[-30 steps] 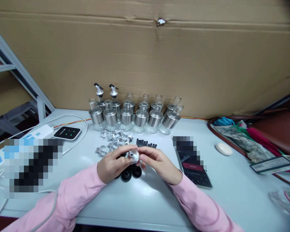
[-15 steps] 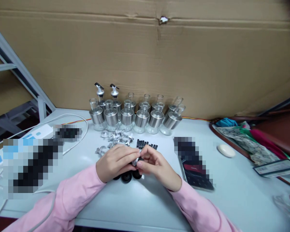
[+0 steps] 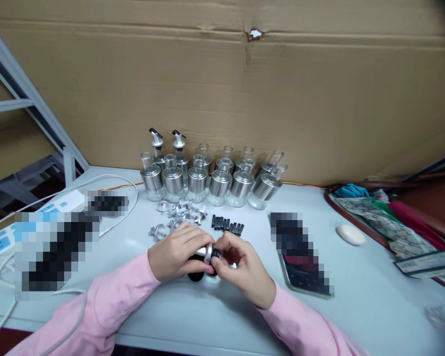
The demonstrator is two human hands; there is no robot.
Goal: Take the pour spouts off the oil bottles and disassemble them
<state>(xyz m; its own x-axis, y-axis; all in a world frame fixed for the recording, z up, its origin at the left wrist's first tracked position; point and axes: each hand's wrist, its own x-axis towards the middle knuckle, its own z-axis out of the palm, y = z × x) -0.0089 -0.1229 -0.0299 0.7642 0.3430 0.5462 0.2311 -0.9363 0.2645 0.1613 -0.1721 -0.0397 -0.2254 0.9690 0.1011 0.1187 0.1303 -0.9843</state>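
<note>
Silver spout (image 3: 208, 253): left grip (image 3: 176, 251) closed round its body, right grip (image 3: 245, 268) pinched at its black end (image 3: 216, 253), spout between both. Best kept steady, ends aligned. Bottles (image 3: 220, 187) beyond both grips.

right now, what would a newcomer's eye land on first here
Probably the bottles, in two rows at the back of the table, with black-and-silver spouts on the two at the back row's left end. Next, nearer the viewer, the left hand grips a silver-and-black part, with the right hand at its black end.
</note>
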